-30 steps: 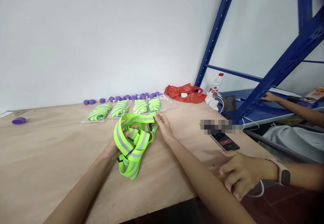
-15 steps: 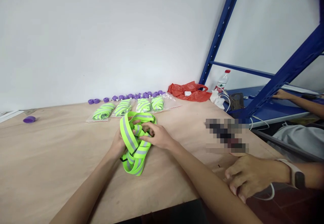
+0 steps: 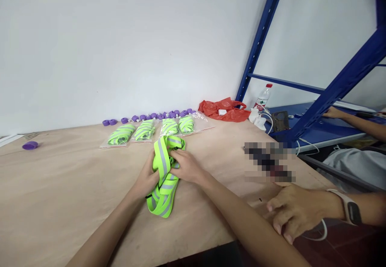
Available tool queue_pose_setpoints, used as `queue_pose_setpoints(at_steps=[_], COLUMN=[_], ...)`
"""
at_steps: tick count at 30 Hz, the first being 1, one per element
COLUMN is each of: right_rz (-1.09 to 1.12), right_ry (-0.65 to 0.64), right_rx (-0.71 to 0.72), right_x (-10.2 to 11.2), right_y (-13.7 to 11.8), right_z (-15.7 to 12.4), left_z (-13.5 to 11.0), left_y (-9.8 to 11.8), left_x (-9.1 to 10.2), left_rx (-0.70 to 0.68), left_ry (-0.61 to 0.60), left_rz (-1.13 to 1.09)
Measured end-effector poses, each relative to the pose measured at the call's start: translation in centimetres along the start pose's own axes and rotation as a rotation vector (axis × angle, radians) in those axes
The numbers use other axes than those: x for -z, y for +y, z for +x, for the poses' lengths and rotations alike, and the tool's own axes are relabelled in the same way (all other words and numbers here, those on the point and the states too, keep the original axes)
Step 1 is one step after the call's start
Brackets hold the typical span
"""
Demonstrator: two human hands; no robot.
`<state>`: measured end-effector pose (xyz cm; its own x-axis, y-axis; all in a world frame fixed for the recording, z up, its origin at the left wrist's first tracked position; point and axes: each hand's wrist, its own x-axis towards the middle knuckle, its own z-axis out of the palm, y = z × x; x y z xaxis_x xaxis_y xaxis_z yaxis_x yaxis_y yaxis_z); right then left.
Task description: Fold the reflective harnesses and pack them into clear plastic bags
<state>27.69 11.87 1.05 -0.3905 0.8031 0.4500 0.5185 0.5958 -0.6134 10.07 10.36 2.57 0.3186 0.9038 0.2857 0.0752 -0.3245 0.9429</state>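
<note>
The left hand [image 3: 147,179] and right hand [image 3: 187,167], both curled partly closed, grip a loosely bunched strap [image 3: 163,156] between them, near four bags [image 3: 144,130] lying just beyond the hands.

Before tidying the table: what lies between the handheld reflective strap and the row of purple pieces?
In the head view, four strap bundles in clear plastic bags lie between the handheld strap and purple pieces.

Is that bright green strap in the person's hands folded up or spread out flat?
Loosely bunched, not spread flat: the green strap loops over itself in overlapping layers, with the left hand and right hand on it.
</note>
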Motion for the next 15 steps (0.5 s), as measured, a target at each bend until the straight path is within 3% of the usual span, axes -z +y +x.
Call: queue_pose_setpoints(at_steps=[6,15], right_rz=[0.123,0.303], right_ry=[0.128,0.263], right_rx=[-0.124,-0.186], right_x=[0.5,0.97], right_y=[-0.38,-0.73], right_z=[-0.24,-0.44], left_z=[0.23,0.22], left_y=[-0.09,-0.21], left_x=[0.12,0.86], left_rx=[0.025,0.08], left_ry=[0.033,-0.081], left_rz=[0.02,0.014])
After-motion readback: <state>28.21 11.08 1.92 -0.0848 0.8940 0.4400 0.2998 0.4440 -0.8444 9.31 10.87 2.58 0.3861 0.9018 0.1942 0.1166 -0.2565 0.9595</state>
